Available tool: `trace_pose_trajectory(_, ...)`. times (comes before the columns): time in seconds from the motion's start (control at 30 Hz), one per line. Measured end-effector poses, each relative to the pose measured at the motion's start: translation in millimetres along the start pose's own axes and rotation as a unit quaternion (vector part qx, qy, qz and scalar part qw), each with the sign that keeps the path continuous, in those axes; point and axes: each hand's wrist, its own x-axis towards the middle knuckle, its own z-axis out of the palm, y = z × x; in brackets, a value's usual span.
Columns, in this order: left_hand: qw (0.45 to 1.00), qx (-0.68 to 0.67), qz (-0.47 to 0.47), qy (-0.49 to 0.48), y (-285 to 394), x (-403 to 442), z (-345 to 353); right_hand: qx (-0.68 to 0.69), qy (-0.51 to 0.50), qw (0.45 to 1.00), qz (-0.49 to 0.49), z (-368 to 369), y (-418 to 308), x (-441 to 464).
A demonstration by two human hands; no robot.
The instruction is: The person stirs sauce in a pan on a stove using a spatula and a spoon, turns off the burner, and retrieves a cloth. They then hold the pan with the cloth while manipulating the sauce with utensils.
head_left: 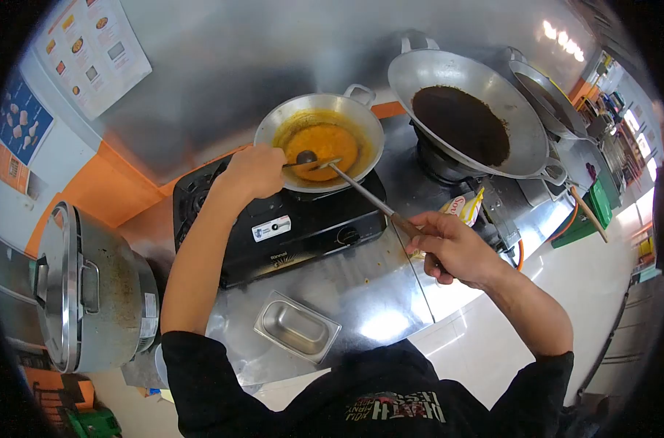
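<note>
A metal wok [374, 125] holding a thick orange-yellow sauce [350, 139] sits on a black gas stove [303, 241]. My right hand [452, 248] is closed around the brown grip of a long-handled metal spatula [365, 191], whose far end reaches into the sauce. My left hand [253, 174] is closed at the wok's left rim; its fingertips hide what they grip. Near them, a dark round piece [306, 157], possibly a ladle bowl, shows in the sauce.
A large wok [518, 142] of dark contents stands right, with another pan [544, 98] beyond. A yellow-white packet [467, 206] lies near my right hand. A small steel container [298, 328] sits in front of the stove. A tall lidded pot [109, 292] stands left.
</note>
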Motion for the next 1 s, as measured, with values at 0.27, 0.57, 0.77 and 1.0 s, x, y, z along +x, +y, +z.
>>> trace_pose_trajectory(0.27, 0.998, -0.017, -0.007, 0.053, 14, 2, 1, -0.306, 0.092, 0.925, -0.204, 4, 17, 29)
trace_pose_trajectory(0.57, 0.972, -0.127, -0.16, 0.117, 29, 30, 12, -0.399, 0.122, 0.89, -0.183, 6, -9, 57)
trace_pose_trajectory(0.77, 0.948, -0.236, -0.187, 0.099, 19, 33, 17, -0.317, 0.167, 0.93, -0.08, 19, -31, 38)
trace_pose_trajectory(1.0, 0.943, -0.263, -0.169, 0.112, 19, 9, 4, -0.347, 0.185, 0.911, -0.124, 21, -9, 77)
